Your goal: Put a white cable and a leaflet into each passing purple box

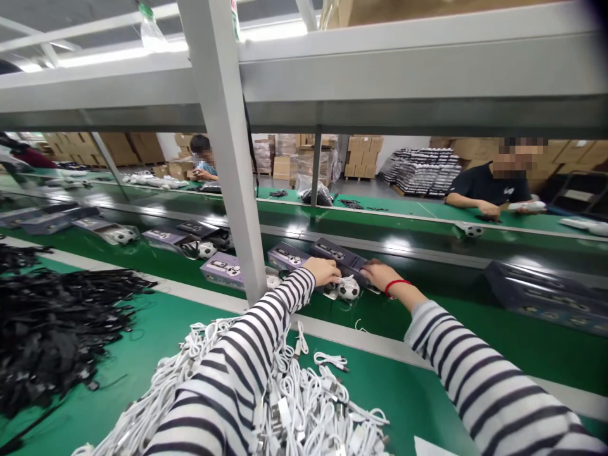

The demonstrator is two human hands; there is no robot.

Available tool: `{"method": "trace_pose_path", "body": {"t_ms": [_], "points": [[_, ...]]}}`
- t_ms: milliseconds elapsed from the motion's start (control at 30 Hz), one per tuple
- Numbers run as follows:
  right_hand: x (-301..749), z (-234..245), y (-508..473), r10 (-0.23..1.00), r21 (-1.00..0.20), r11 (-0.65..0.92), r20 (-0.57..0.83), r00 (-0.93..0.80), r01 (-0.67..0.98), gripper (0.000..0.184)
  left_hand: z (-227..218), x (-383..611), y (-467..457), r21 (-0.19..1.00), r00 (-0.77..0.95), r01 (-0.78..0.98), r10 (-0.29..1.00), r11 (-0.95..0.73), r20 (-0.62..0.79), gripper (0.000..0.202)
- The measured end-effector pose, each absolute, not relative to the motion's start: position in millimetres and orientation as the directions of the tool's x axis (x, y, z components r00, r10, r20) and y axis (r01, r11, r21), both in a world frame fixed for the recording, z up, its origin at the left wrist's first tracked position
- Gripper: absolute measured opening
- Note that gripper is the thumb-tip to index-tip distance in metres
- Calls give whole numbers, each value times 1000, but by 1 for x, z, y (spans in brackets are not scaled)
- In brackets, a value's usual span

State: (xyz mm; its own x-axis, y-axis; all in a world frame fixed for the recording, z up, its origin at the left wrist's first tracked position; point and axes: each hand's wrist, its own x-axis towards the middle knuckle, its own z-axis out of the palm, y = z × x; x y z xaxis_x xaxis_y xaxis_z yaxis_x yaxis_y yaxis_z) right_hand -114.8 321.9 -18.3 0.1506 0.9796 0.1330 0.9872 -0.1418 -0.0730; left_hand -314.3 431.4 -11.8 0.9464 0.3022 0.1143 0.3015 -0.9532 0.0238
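A small football (349, 290) is recorded between the left hand (323, 271) and right hand (377, 274); neither hand's grip can be determined. Purple product boxes (289, 256) are lined alongside, with white cables (304, 405) below.

Print on the purple boxes (288, 256) too small to read, seemingly.

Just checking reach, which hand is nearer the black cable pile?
The left hand is nearer, up and to the right of the black cable pile; the right hand is farther right still.
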Motion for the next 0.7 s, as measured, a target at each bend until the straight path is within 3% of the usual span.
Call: {"method": "trace_pose_path", "body": {"t_ms": [100, 200, 267, 333, 433, 533, 633, 700], "points": [[-104, -19, 309, 975, -148, -137, 154, 160, 979, 34, -14, -315, 428, 247, 896, 248, 319, -937, 308, 29], [-99, -15, 290, 943, -218, -182, 237, 233, 959, 35, -10, -305, 425, 565, 692, 209, 529, -798, 491, 35], [-102, -9, 277, 930, -306, -160, 273, 247, 938, 34, -7, -288, 422, 727, 554, 152, 667, -670, 499, 35], [-108, 0, 263, 938, -386, -89, 278, 207, 918, 30, -10, -267, 415, 815, 505, 104, 736, -570, 450, 36], [-117, 22, 231, 960, -418, -11, 249, 126, 908, 28, -25, -237, 393, 797, 657, 129, 653, -590, 377, 33], [-125, 40, 181, 994, -408, -33, 81, 73, 912, 28, -37, -222, 367, 639, 814, 112, 439, -761, 380, 25], [-140, 30, 119, 985, -370, -97, -170, 35, 924, 28, -24, -223, 362, 641, 725, 142, 520, -754, 452, 26], [-156, 5, 78, 971, -306, -123, -233, 51, 944, 54, -3, -234, 373, 689, 646, 156, 601, -708, 471, 30]]}}
